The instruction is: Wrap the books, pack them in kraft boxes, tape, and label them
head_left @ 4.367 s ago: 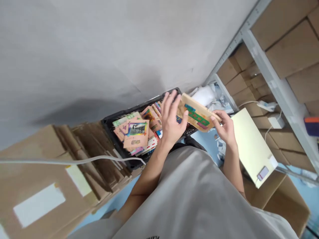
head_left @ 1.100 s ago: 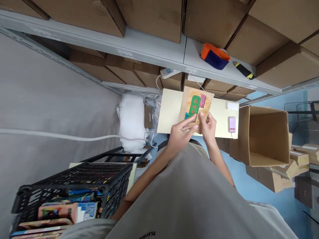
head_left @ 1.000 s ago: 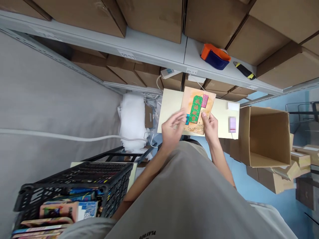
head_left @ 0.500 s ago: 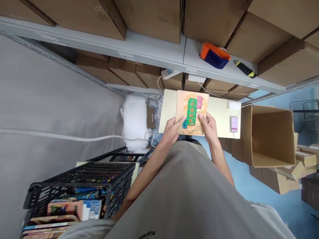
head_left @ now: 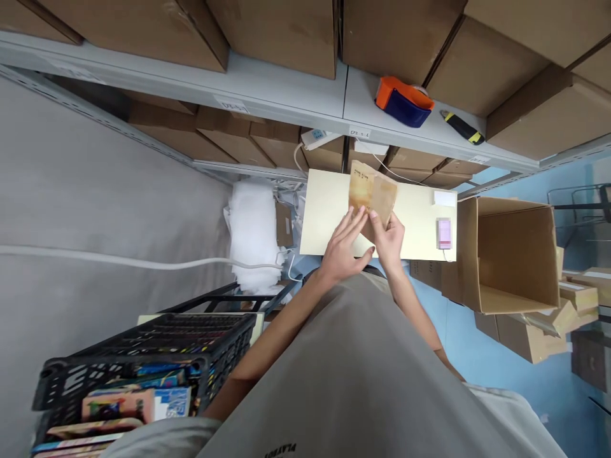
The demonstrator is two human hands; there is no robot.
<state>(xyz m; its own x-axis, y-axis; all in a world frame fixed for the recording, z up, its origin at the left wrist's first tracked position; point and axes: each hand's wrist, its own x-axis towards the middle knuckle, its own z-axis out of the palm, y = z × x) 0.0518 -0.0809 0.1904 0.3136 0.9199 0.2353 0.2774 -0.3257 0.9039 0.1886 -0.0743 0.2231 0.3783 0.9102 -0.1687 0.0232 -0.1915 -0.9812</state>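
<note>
A thin book [head_left: 363, 187] with a yellowish-tan face is tilted above the cream-coloured tabletop [head_left: 319, 216]. A paler tan panel crosses its right part; whether this is a page or a flap I cannot tell. My right hand [head_left: 389, 240] grips the book at its lower right, thumb on the near face. Against the lower left edge rest the outstretched fingertips of my left hand [head_left: 344, 251], with its thumb spread away to the right. The green-and-red title side of the book is out of sight.
A phone-like device [head_left: 444, 234] and a white box [head_left: 443, 198] lie on the table's right end. An open carton [head_left: 518, 254] stands to the right. At lower left is a black crate [head_left: 205, 369] of books. An orange-blue tape dispenser [head_left: 405, 102] and a cutter [head_left: 463, 127] lie on the shelf.
The book has been turned so that its colourful title side no longer shows. My left hand has shifted from a thumb grip to spread fingers at its edge; my right hand still holds it.
</note>
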